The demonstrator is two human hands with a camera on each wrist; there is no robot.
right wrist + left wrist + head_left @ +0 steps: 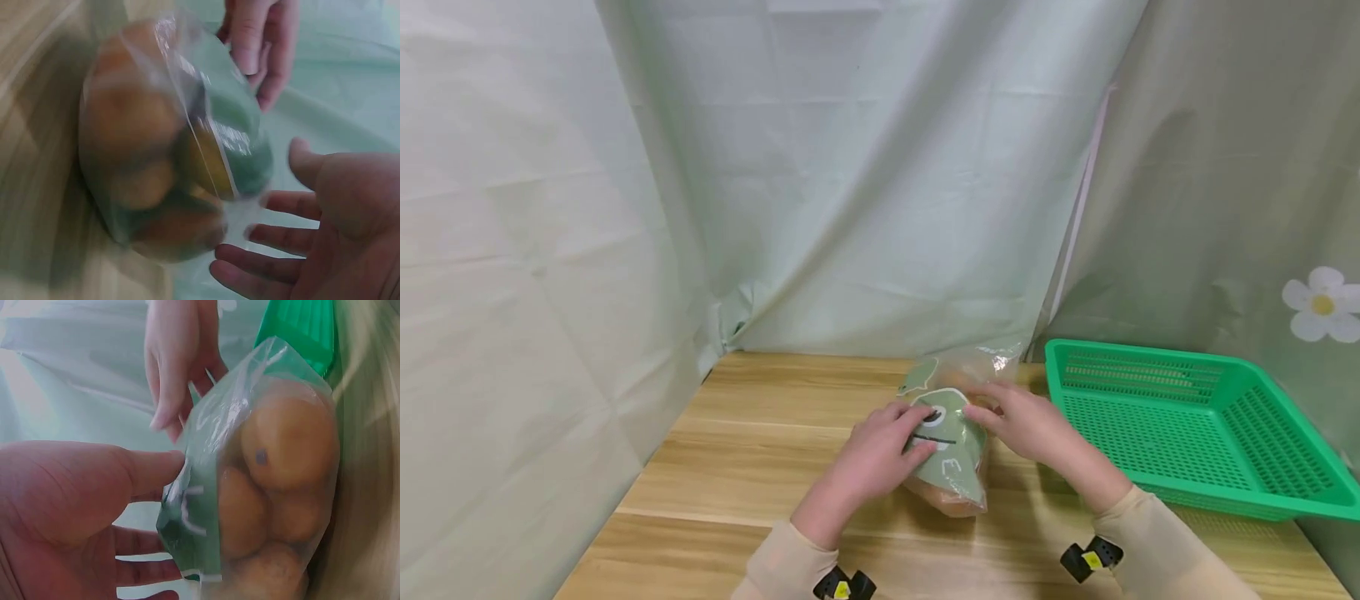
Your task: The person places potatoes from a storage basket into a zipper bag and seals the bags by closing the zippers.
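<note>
A clear plastic bag (951, 454) with a green cartoon print lies on the wooden table (752, 454), filled with several orange fruits (284, 447). My left hand (887, 450) rests on the bag's left side with fingers relaxed, and its thumb (156, 470) touches the plastic. My right hand (1018, 421) is at the bag's upper right with straight, spread fingers (250, 265) next to the bag (162, 137). Neither hand curls round it. The right wrist view is blurred, so contact there is unclear.
A green plastic mesh basket (1150, 352) stands on the table just right of my right hand. Pale green cloth hangs behind and on both sides. Bare tabletop lies left of the bag and in front of it.
</note>
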